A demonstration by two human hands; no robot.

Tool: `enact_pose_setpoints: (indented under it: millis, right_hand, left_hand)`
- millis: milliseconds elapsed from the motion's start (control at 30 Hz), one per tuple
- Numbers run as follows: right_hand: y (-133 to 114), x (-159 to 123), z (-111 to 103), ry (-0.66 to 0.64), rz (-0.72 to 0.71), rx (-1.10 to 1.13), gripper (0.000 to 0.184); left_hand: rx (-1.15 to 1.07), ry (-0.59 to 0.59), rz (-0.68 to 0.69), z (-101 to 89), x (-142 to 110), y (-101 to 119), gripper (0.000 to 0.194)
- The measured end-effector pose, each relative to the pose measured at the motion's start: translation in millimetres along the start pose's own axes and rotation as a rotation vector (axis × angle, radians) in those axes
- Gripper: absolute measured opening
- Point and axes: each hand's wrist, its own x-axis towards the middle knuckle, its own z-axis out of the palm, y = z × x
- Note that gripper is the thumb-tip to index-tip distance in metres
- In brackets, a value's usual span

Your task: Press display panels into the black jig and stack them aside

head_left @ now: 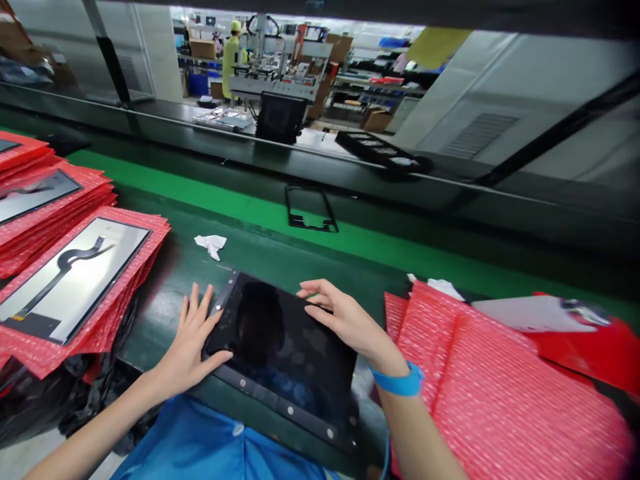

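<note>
A black glossy screen panel (285,353) lies flat on the dark green work surface right in front of me. My left hand (193,340) rests at the panel's left edge, fingers spread flat on the table and thumb on the glass. My right hand (345,320) lies on the panel's far right corner, fingers stretched out over its top edge. A blue wristband (400,383) sits on my right wrist. Neither hand holds anything.
Stacks of red bubble-wrap sleeves with grey panels (75,280) stand at the left. More red sleeves (500,387) lie at the right. A black frame (310,210) lies on the green conveyor belt (200,193). A crumpled white wipe (213,245) sits ahead. A person in yellow (231,57) works far back.
</note>
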Motion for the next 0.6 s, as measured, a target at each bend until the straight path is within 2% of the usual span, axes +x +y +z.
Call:
enact_pose_setpoints:
  millis: [67,133,233,300,400,467,533,600]
  right_hand:
    - [-4.1,0.2,-5.4,-0.009,0.025,0.021,0.032]
    - [-9.1,1.0,-11.3,-0.001,0.042,0.100,0.034]
    - [-18.4,4.2,-23.5,0.087,0.046,0.238,0.041]
    - [-23.8,10.0,-32.2,0.189,0.026,0.262,0.046]
    - [-27.7,26.4,-40.7,0.345,-0.029,0.268,0.050]
    - [-28.0,37.6,-42.1,0.455,-0.071,0.254,0.049]
    - [-28.1,41.1,-41.0,0.597,-0.101,0.170,0.049]
    - [-28.4,30.8,-37.8,0.707,-0.112,0.064,0.049]
  left_hand:
    - [-0.096,0.083,-0.057,0.9,0.5,4.4,0.053]
    - [-0.300,0.114,-0.167,-1.7,3.6,11.6,0.044]
    - [-0.826,0.064,-0.363,-3.8,15.7,31.8,0.048]
    - [-1.199,0.084,-0.433,2.0,31.5,51.3,0.050]
    - [-1.568,0.200,-0.442,17.4,70.7,76.8,0.035]
    - [-1.688,0.270,-0.427,22.9,106.2,80.7,0.030]
    - [-1.735,0.343,-0.421,18.3,146.2,69.8,0.030]
    - [-1.723,0.409,-0.434,2.6,187.3,47.0,0.028]
